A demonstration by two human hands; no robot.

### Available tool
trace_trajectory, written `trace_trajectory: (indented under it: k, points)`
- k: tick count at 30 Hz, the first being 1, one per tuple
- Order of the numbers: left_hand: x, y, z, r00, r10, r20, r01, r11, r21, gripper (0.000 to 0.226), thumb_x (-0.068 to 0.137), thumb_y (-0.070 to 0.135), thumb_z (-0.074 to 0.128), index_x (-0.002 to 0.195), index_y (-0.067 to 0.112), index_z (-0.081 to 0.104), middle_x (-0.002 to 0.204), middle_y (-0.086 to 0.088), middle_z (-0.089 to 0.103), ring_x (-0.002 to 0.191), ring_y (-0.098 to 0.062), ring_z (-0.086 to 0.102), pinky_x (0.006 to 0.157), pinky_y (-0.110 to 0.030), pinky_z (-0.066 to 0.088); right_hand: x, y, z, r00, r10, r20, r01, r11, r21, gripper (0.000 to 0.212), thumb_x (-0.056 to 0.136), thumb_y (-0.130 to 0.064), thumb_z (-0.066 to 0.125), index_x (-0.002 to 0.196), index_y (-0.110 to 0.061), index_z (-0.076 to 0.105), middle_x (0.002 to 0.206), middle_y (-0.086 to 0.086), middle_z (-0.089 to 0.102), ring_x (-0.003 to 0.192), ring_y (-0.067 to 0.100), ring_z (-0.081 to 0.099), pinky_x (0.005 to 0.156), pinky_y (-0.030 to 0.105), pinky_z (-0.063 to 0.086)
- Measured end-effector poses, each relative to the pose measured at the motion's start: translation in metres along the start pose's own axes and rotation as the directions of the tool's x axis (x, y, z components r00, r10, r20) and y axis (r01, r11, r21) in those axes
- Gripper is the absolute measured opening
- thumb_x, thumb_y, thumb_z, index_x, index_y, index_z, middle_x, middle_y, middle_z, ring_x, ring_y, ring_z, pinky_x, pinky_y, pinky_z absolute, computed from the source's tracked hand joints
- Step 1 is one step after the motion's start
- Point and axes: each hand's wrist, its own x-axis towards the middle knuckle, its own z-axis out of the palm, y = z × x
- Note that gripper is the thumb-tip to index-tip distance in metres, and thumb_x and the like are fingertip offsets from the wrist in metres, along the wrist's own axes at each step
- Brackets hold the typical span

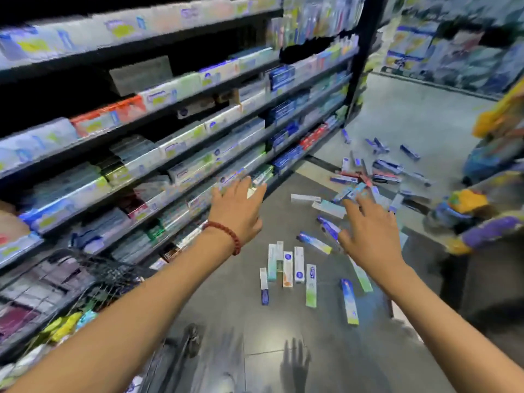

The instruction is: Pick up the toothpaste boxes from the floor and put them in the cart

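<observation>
- Both forearms are bare, with no sleeves showing.
- A bracelet point(229, 234) of small round reddish-brown beads circles the wrist of the left hand point(237, 212).
- The right hand point(368, 231) wears nothing.

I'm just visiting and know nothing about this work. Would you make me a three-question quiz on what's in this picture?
1. True or false: the left hand is gripping a toothpaste box.
2. Which wrist wears the red bead bracelet? A) left B) right
3. Fill in: the neat group of toothpaste boxes lies on the ____.

Key:
1. False: both it and the right hand reach forward with fingers spread, holding nothing.
2. A.
3. Floor, between the two arms; more boxes lie scattered farther along the aisle, and the wire cart stands at lower left.
</observation>
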Motion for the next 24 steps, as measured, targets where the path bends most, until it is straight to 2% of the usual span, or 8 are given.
trace_trajectory:
  k: [2,5,9,12,16,18,21,24]
  points:
    - [0.018,0.01,0.01,1.0,0.023,0.015,-0.023,1.0,0.003,0.065,0.089,0.037,0.051,0.146,0.022,0.022,0.148,-0.013,0.024,0.137,-0.03,0.025,0.107,-0.057,0.023,0.003,0.015,0.011,0.999,0.046,0.004,-0.046,0.999,0.016,0.036,0.068,-0.011,0.07,0.103,-0.003,0.061,0.107,0.02,0.058,0.096,0.041,0.055,0.084,0.053,0.043]
    - [0.049,0.018,0.024,0.998,0.05,0.028,-0.051,0.999,0.013,0.066,0.089,0.04,0.049,0.146,0.024,0.021,0.147,-0.013,0.024,0.133,-0.03,0.028,0.106,-0.054,0.029,0.016,0.029,0.031,0.997,0.052,0.054,-0.052,0.999,0.001,0.035,0.066,-0.01,0.072,0.099,-0.003,0.061,0.098,0.021,0.059,0.088,0.042,0.057,0.076,0.05,0.045]
    - [0.097,0.014,0.043,0.994,0.057,0.091,-0.055,0.998,-0.022,0.068,0.09,0.04,0.049,0.148,0.025,0.017,0.154,-0.012,0.016,0.139,-0.029,0.021,0.109,-0.056,0.025,0.052,0.036,0.059,0.993,0.064,0.098,-0.064,0.998,0.003,0.046,0.07,-0.014,0.063,0.114,-0.002,0.06,0.113,0.024,0.058,0.095,0.043,0.057,0.081,0.053,0.046]
    - [0.139,0.0,0.055,0.993,0.055,0.106,-0.049,0.997,-0.056,0.068,0.09,0.04,0.048,0.149,0.025,0.017,0.154,-0.012,0.016,0.14,-0.029,0.02,0.11,-0.057,0.024,0.093,0.036,0.079,0.992,0.055,0.113,-0.055,0.998,0.001,0.053,0.06,-0.011,0.073,0.11,0.0,0.063,0.1,0.024,0.062,0.082,0.043,0.061,0.07,0.05,0.049]
    - [0.199,-0.025,0.071,0.991,0.044,0.122,-0.035,0.996,-0.078,0.07,0.091,0.04,0.048,0.15,0.028,0.013,0.153,-0.011,0.017,0.139,-0.028,0.021,0.11,-0.057,0.021,0.164,0.029,0.105,0.986,0.025,0.165,-0.026,1.0,0.002,0.056,0.072,-0.017,0.069,0.124,-0.003,0.056,0.118,0.021,0.057,0.101,0.043,0.056,0.084,0.047,0.045]
    - [0.228,-0.038,0.085,0.988,0.039,0.15,-0.029,0.997,-0.069,0.07,0.091,0.039,0.047,0.15,0.028,0.012,0.152,-0.011,0.018,0.139,-0.028,0.02,0.111,-0.056,0.02,0.197,0.022,0.124,0.984,0.004,0.179,-0.008,1.0,0.02,0.053,0.07,-0.017,0.071,0.119,-0.002,0.059,0.117,0.023,0.058,0.1,0.043,0.057,0.082,0.047,0.047]
    - [0.274,-0.056,0.119,0.98,0.028,0.198,-0.024,0.999,-0.024,0.069,0.091,0.039,0.047,0.149,0.027,0.013,0.151,-0.012,0.02,0.138,-0.029,0.022,0.111,-0.055,0.02,0.24,0.011,0.166,0.973,-0.05,0.227,0.043,0.999,0.032,0.05,0.061,-0.014,0.076,0.108,-0.001,0.063,0.105,0.025,0.062,0.09,0.044,0.061,0.072,0.048,0.05]
    - [0.31,-0.064,0.163,0.964,0.034,0.264,-0.039,0.999,0.014,0.069,0.089,0.038,0.048,0.149,0.024,0.015,0.151,-0.013,0.022,0.139,-0.03,0.023,0.11,-0.057,0.021,0.27,0.007,0.217,0.946,-0.126,0.297,0.118,0.992,0.045,0.053,0.057,-0.01,0.077,0.107,0.002,0.063,0.106,0.028,0.062,0.087,0.046,0.06,0.071,0.049,0.049]
